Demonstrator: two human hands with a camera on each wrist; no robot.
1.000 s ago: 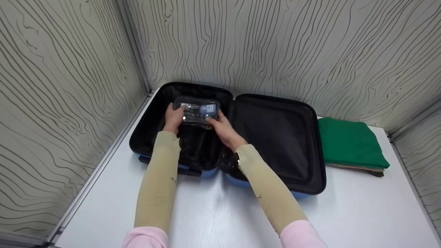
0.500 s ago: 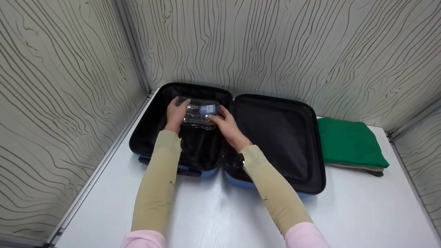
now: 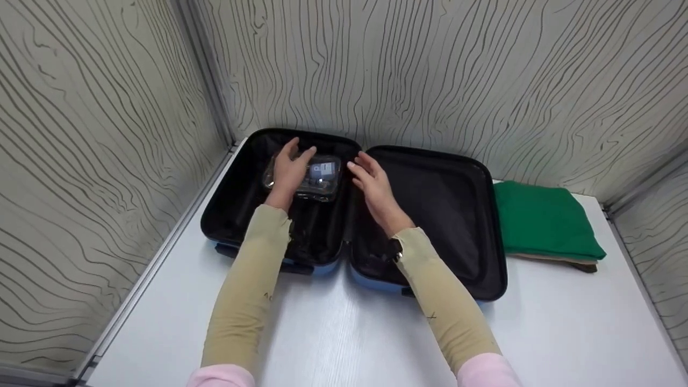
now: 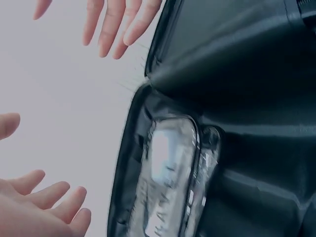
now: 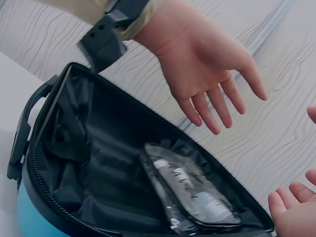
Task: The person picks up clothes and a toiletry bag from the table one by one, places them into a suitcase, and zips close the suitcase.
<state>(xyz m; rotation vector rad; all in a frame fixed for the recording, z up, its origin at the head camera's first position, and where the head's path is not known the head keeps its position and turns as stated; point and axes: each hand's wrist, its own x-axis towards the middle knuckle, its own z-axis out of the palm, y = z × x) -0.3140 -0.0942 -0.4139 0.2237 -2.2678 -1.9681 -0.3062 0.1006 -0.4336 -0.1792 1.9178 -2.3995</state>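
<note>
Plainly left hand (image 3: 290,171), grip wide like right hand (image 3: 377,187), overlaps pouch (image 3: 323,176) in head view; right wrist shows gap

- At the far side, a pale grey-beige wall (image 3: 408,70) patterned all over with dark, wavy lines like wood grain.
- To the left, a second wall (image 3: 97,161) in the same pattern, with long lines curving down toward the near edge.
- To the right, a partial view of a third wall (image 3: 658,226), similarly patterned.
- In the far left corner, an upright grey strip (image 3: 204,70) between walls.
- Below, a white tabletop (image 3: 344,333) with faint streaks, bordered on the left by a grey rail (image 3: 153,266).
- Throughout, soft light, with a mild sheen near.
</note>
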